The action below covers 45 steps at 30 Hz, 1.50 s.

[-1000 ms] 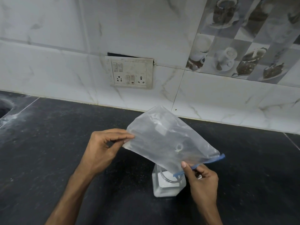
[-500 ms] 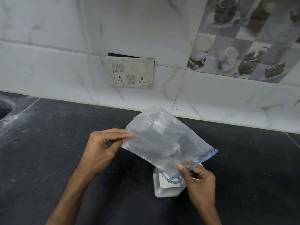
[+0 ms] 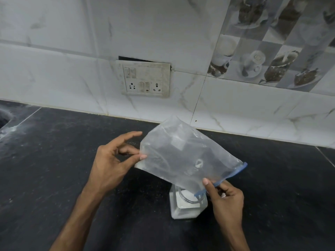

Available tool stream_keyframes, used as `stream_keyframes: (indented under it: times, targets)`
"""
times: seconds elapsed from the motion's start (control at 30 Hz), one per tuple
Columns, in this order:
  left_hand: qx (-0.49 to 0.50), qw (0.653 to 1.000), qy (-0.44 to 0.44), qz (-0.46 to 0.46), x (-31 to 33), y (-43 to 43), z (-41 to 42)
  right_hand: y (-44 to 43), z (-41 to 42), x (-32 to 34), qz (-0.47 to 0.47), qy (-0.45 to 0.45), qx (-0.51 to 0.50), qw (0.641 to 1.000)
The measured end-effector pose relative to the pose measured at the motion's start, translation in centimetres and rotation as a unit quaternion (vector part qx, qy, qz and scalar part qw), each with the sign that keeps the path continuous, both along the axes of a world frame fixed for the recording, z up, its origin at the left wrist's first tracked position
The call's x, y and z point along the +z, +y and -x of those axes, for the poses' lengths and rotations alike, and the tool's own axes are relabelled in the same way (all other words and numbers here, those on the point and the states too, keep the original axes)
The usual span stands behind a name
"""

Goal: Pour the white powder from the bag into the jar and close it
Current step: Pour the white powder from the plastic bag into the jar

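- Pinching the blue zip strip (image 3: 235,171) between thumb and fingers, the right hand (image 3: 225,200) was clamped on the mouth end of the bag (image 3: 181,156).
- At the sealed end, the left hand (image 3: 110,162) looked to me to hold the bag's edge between thumb and one curled finger, with its index finger lifted clear of the plastic.
- I saw the bag hanging in the air between the two hands. Its long axis sloped from the left hand, high and toward the back edge of the countertop (image 3: 54,160), down to the right hand, low and nearer me.
- Its mouth hung right over the open jar (image 3: 188,211); I could not tell whether plastic touched the rim.
- That jar stood upright on the black countertop, well away from the back edge, with white powder (image 3: 186,193) showing inside. The bag held little more than a haze.
- I judged the pour nearly finished. The right hand was much nearer the jar, so clearing the mouth would fall to it. I could see no lid anywhere.
- Behind all this, a switchboard (image 3: 145,78) sat in the tiled wall above the back edge.
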<state>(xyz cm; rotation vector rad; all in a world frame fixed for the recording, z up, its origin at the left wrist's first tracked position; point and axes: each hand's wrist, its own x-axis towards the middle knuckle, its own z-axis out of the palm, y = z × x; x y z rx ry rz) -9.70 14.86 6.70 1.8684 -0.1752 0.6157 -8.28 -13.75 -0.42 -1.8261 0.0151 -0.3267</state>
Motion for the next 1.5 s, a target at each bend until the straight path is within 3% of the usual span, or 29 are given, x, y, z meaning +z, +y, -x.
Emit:
stream_keyframes:
  times: [1.5]
  targets:
    - [-0.013, 1.000, -0.021, -0.016, -0.33, 0.39, -0.60, 0.24, 0.13, -0.35, -0.009, 0.004, 0.008, 1.000]
